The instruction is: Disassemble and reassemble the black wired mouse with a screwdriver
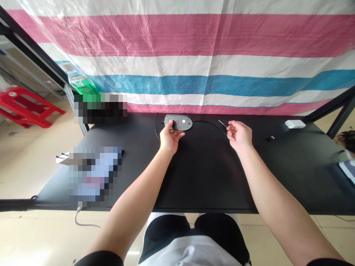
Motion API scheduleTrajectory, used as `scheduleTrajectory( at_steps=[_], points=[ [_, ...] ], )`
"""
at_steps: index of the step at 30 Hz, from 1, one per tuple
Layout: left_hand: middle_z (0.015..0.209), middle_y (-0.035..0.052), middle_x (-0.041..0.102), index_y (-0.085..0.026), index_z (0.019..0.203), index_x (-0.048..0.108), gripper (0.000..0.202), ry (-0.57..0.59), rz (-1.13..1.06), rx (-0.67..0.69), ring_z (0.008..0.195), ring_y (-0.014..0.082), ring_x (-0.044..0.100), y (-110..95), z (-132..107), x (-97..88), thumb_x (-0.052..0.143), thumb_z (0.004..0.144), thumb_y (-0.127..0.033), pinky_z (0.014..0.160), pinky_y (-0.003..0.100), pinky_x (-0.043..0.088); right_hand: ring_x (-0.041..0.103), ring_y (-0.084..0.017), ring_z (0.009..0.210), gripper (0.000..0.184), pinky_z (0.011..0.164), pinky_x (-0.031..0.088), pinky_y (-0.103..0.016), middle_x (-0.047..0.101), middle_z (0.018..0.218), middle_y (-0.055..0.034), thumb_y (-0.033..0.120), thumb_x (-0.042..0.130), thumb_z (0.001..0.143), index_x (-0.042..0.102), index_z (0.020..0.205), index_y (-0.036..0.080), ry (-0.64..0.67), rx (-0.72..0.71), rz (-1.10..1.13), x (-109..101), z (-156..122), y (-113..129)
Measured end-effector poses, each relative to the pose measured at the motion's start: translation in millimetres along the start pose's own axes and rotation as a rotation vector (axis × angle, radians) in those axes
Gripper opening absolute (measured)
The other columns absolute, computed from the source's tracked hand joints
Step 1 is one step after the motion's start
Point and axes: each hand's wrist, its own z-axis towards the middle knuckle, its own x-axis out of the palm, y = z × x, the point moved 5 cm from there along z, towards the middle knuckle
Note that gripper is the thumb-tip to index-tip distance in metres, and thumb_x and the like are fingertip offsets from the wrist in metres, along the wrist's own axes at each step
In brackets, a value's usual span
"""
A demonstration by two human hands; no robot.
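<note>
You steady the upturned mouse (pixel 181 122), left hand (pixel 170 136) gripping its end; right hand (pixel 240 135) pinches the cable (pixel 208 122). Keep slack next.

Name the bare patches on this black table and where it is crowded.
Bare: the near table between the forearms, and right of them up to the white adapter. Crowded: the far edge, left hand on the mouse, right hand on the cable.
</note>
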Motion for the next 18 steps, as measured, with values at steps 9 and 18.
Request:
scheduleTrajectory(
  at_steps=[9,18],
  points=[
    [0.064,0.0029,0.065,-0.014,0.077,0.06,0.018,0.083,0.132,0.018,0.053,0.0138,0.062,11.2,-3.4,6.5,0.067,0.075,-0.03,0.051,0.026,0.051,0.067,-0.022,0.08,0.031,0.081,0.057,-0.04,0.069,0.107,-0.0131,0.019,0.052,0.085,0.074,0.106,0.016,0.306,-0.784,-1.02,28.2,-15.1,-13.0],
    [0.065,0.0027,0.066,-0.014,0.076,0.06,0.018,0.142,0.208,-0.013,0.051,0.0122,0.061,13.1,-6.1,9.0,0.069,0.075,-0.03,0.05,0.024,0.052,0.066,-0.023,0.076,0.029,0.077,0.053,-0.037,0.069,0.087,-0.0098,0.023,0.052,0.089,0.078,0.1,0.018,0.276,-0.746,-1.217,32.6,0.3,-18.5]
  ],
)
